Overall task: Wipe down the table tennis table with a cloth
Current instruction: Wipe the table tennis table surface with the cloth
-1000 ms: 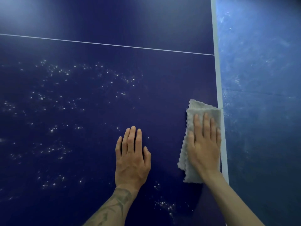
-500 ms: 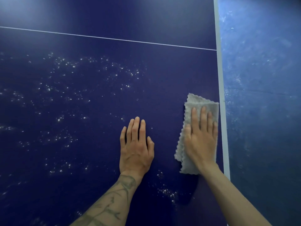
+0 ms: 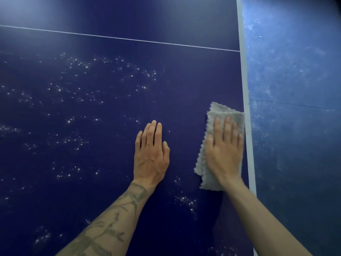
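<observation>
Cloth (image 3: 224, 112), grey, folded and scalloped along its edges, lies flat on the dark blue bench (image 3: 110, 108) close to the bench's right side. Its right border touches the pale edge stripe (image 3: 247, 126).

In the head view, the right hand (image 3: 224, 154) lies palm down on top of the cloth, with its fingers straight and held close together, pressing it onto the surface. The fingertips stop short of the cloth's far end, and its near end shows beside the wrist.

The left hand (image 3: 151, 156) rests flat on the bare bench just left of the cloth, not touching it. Its fingers are straight and together, the thumb lies alongside, and it holds nothing. Its forearm (image 3: 110, 222) carries a dark tattoo.

Small white specks (image 3: 77, 65) are scattered over the bench to the left of the hands and beyond them, and another patch lies between the two forearms. A thin white line (image 3: 129, 39) crosses the bench farther off and meets the edge stripe. Right of the stripe is a lighter blue floor (image 3: 295, 108) marked with pale scuffs.
</observation>
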